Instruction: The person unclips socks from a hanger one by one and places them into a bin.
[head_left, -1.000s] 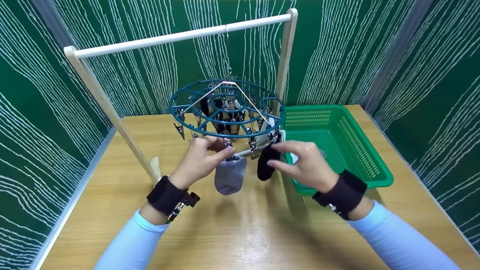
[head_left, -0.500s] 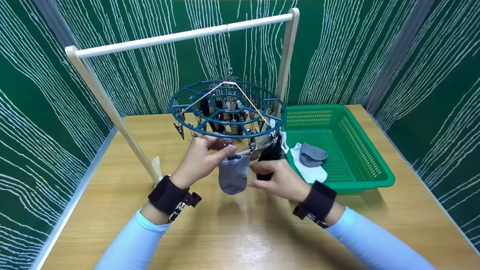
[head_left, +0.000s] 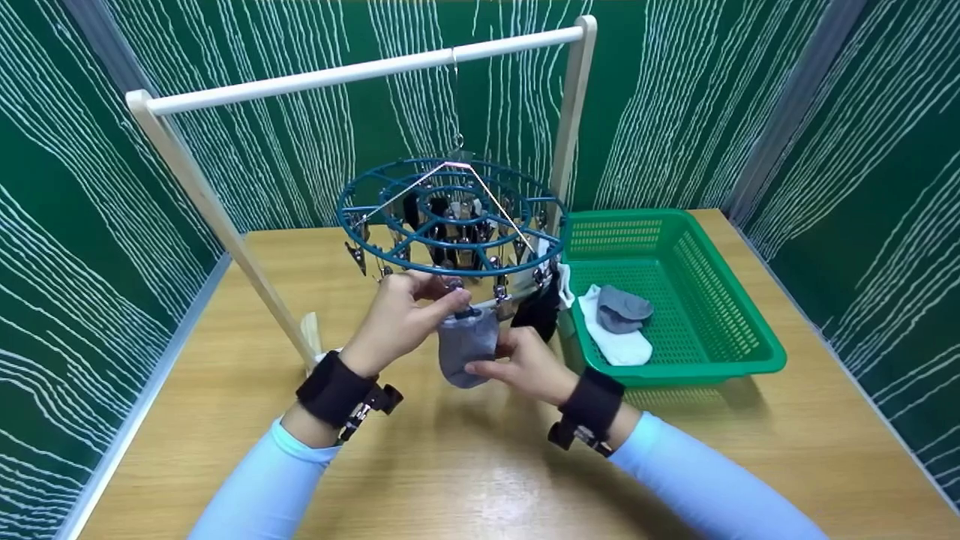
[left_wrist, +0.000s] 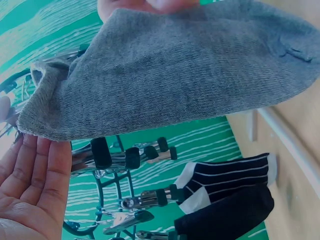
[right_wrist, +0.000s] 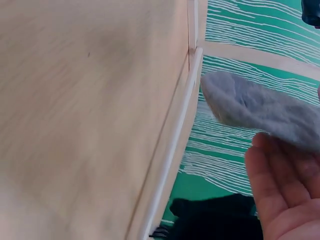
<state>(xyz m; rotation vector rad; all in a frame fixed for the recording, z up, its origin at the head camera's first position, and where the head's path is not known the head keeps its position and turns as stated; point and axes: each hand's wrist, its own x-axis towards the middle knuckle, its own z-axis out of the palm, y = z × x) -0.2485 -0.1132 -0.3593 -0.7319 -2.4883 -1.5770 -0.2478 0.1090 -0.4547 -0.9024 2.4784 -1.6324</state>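
A grey sock (head_left: 466,349) hangs by its cuff from a metal clip (head_left: 454,285) at the near side of a round teal drying hanger (head_left: 450,244). My left hand (head_left: 409,315) pinches that clip with thumb and fingers just above the cuff. On the sock's right edge is my right hand (head_left: 532,367), with its thumb across the front and its fingers behind. In the left wrist view the grey sock (left_wrist: 175,75) stretches sideways. The right wrist view has my right fingers (right_wrist: 280,175) underneath the sock's toe part.
Black socks (head_left: 536,311) and other socks hang from the hanger's clips. A white rod (head_left: 360,71) on wooden posts carries the hanger. To the right, a green basket (head_left: 750,330) contains a white sock (head_left: 619,341) and a grey sock (head_left: 624,309).
My right hand has come leftward from beside the black sock to the hanging grey sock and now grips its edge. The left hand has stayed at the clip.
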